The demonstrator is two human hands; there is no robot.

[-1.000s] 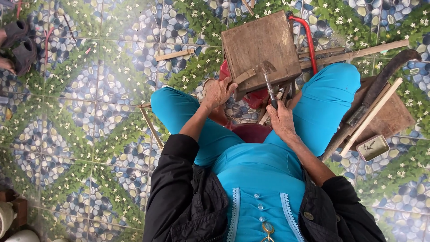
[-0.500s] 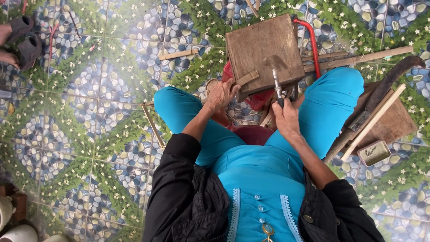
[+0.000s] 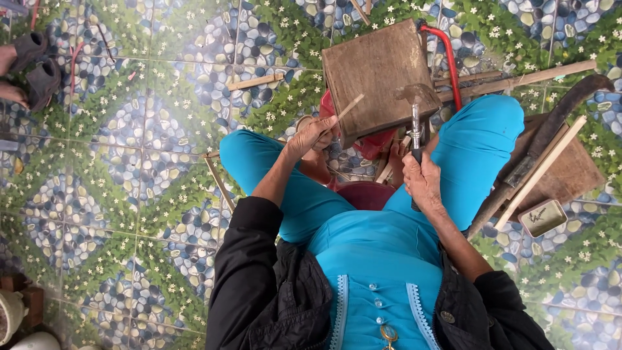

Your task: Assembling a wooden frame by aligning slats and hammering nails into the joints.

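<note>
Sitting low w/ knees apart on a tiled floor (image 3: 129, 194) patterned w/ pebbles and flowers, the person works over a worn wooden block (image 3: 376, 71) set between the legs. Left hand (image 3: 315, 137) pinches a thin bamboo sliver (image 3: 348, 107) – thumb and forefinger pressed together on its lower end, other fingers curled in – w/ the far tip resting on the block's near-left edge. Right hand (image 3: 421, 181) is wrapped tight round the handle of a hammer (image 3: 416, 116), fingers closed; the hammer head sits raised just over the block's near-right part, well apart from the sliver.

Progress, judging only from how things lie: the sliver is positioned on the block but looks unworked, and hammer and sliver aren't in contact – so this reads as early in a strike or trim, w/ the blow itself not yet landed. No finished pieces can be made out; a few loose sticks lie by the block and near the left knee, can't tell if they're offcuts or stock.

Around: a red-handled tool (image 3: 447, 58) arcs beside the block's right side, a long bamboo pole (image 3: 518, 79) lies across the floor beyond the right knee, a curved dark blade (image 3: 551, 136) and a pale slat rest on a wooden board at right, w/ a small metal tin (image 3: 543, 217) just beside it. Someone else's sandalled feet (image 3: 29, 68) show at far left.
</note>
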